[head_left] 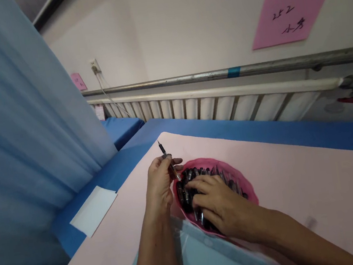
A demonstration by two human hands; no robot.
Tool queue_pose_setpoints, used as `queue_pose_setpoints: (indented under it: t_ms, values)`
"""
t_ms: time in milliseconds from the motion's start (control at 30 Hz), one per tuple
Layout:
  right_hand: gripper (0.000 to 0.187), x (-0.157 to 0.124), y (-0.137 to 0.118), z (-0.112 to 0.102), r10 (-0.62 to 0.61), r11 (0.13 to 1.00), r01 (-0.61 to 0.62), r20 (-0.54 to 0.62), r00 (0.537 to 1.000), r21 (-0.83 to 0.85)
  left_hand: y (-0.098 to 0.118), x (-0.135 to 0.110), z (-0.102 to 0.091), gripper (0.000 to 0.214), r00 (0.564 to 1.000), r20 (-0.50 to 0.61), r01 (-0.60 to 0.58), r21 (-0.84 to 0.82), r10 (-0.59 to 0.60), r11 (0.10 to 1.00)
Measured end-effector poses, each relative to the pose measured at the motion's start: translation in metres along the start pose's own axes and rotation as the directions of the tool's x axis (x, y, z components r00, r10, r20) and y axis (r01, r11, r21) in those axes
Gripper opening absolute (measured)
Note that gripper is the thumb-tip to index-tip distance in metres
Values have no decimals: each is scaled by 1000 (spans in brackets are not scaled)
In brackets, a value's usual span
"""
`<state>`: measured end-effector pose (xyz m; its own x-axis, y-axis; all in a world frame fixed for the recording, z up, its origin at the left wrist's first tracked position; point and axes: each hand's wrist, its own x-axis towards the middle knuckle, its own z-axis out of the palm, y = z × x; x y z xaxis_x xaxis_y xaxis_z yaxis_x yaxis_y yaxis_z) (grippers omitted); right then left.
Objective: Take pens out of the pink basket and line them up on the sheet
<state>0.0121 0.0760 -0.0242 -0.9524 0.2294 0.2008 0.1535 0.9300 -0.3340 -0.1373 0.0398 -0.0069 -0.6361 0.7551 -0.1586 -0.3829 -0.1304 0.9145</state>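
Note:
A slim pen with a dark grip and clear barrel is pinched between the thumb and fingers of my left hand, its tip pointing up and away. Just to the right sits a pink bowl-like basket with a wavy rim, heaped with small black and clear pen parts that look like caps. Over the heap lies my right hand, fingers spread and loosely curved, fingertips touching the parts. Anything beneath that palm is hidden. The basket's near side is partly covered by a light blue sheet in clear plastic.
A pale pink sheet covers the blue padded surface. White paper lies at the left, beside a blue curtain. Behind run a metal pipe and a radiator. A pink note hangs on the wall.

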Motion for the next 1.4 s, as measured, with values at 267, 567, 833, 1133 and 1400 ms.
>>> queue_pose_setpoints:
  t_ms: [267,567,833,1133,1400]
  values:
    - [19,-11,18,-15,87,996,-87,-40,995,-7,0,-1,1,9,1000,0,2,25,-2,1000]
    - [20,2,4,-4,11,1000,-11,-53,999,-17,-2,-1,1,11,1000,6,-2,3,2,1000]
    - [23,13,-7,4,44,997,-40,64,997,-69,-3,-2,4,9,1000,10,8,28,-8,1000]
    - [15,19,-9,11,86,992,-80,66,994,-96,-4,-3,3,12,999,23,21,30,-22,999]
    - [9,15,-4,9,31,998,-29,33,999,-62,-3,-3,4,8,1000,22,2,27,-3,1000]
